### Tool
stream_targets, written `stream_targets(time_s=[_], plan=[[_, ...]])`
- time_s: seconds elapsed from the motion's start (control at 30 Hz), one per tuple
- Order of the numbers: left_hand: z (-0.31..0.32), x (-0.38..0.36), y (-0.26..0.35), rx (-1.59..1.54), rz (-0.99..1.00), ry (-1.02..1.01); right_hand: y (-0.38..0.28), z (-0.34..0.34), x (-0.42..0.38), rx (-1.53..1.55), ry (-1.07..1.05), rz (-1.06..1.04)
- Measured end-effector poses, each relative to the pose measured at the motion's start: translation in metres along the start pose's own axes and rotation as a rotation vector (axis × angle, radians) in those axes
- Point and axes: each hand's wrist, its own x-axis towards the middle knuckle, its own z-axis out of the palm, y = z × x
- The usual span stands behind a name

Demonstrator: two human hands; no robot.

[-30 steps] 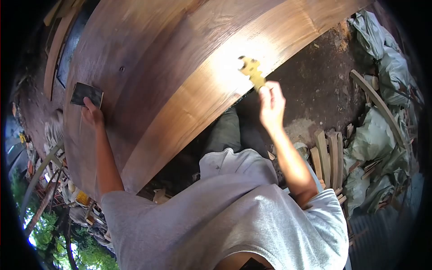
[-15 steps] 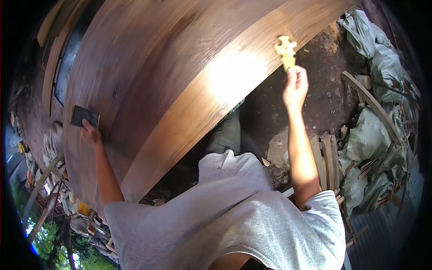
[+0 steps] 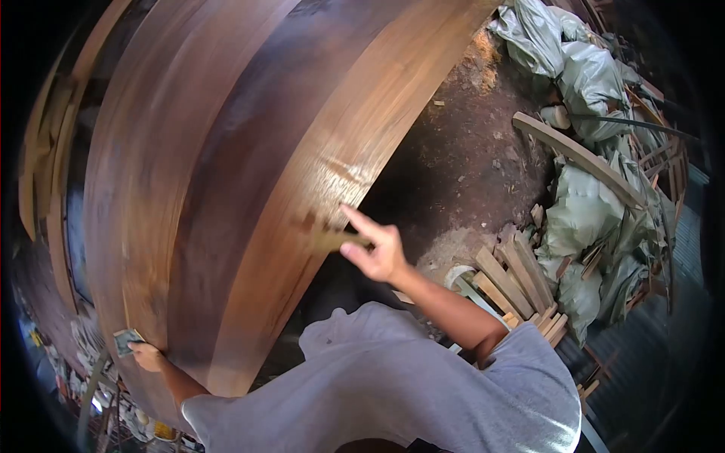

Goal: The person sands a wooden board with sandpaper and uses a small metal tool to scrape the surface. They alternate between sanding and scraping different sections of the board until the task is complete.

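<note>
My left hand [image 3: 146,355] grips a small dark rectangular pad [image 3: 124,343], thumb on top, at the lower left end of a large wooden panel [image 3: 204,189]. The pad looks like folded sandpaper, though its surface is too small to be sure. Over the panel's near edge is my right hand [image 3: 384,253], index finger stretched out and thumb below it. Between them sits a yellow piece [image 3: 332,241], smeared by motion; its outline was knobbly and cross-like a moment earlier. The panel has lighter and darker brown bands, with a shine near my right fingers.
Pale green plastic sacks [image 3: 581,204] are heaped on the right, with a curved wooden strip [image 3: 578,158] leaning across them. Short wood offcuts [image 3: 513,279] stand beside my right arm. Long boards [image 3: 57,151] lie beyond the panel's far left side. Bare dirt floor [image 3: 483,143] shows between panel and sacks.
My right hand has swung left and toward me with the yellow piece, from beyond the edge to above it. My left hand appears lower in view with the pad. The whole view has turned.
</note>
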Motion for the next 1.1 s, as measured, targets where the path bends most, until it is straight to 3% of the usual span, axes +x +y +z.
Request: stream_targets(time_s=[0.03,0.13,0.23,0.5,0.57,0.67,0.73,0.8,0.87,1.03,1.1], plan=[[-0.001,-0.001,0.005,-0.004,0.014,0.004,0.004,0.003,-0.007,0.016,-0.039,0.1],[-0.004,-0.017,0.038,-0.088,-0.318,0.072,0.02,-0.016,0.008,-0.077,-0.058,-0.07],[-0.01,-0.033,0.062,-0.216,-0.435,0.117,0.027,-0.053,0.034,-0.073,-0.047,0.059],[-0.042,-0.103,0.134,-0.598,-0.658,0.228,0.072,-0.164,0.133,-0.115,0.197,-0.064],[-0.052,-0.127,0.158,-0.685,-0.698,0.247,0.068,-0.193,0.156,-0.107,0.222,0.023],[-0.068,-0.171,0.204,-0.764,-0.719,0.248,0.088,-0.237,0.192,-0.013,0.324,0.146],[-0.081,-0.197,0.234,-0.858,-0.621,0.258,0.099,-0.273,0.221,-0.052,0.424,0.114],[-0.065,-0.206,0.248,-0.943,-0.578,0.269,0.091,-0.317,0.253,0.156,0.491,0.25],[-0.084,-0.237,0.291,-0.934,-0.524,0.246,0.109,-0.364,0.31,0.257,0.67,0.212],[-0.096,-0.266,0.336,-0.753,-0.513,0.213,0.168,-0.499,0.457,0.309,0.726,0.192],[-0.101,-0.27,0.345,-0.684,-0.503,0.232,0.18,-0.522,0.486,0.271,0.702,0.177]])
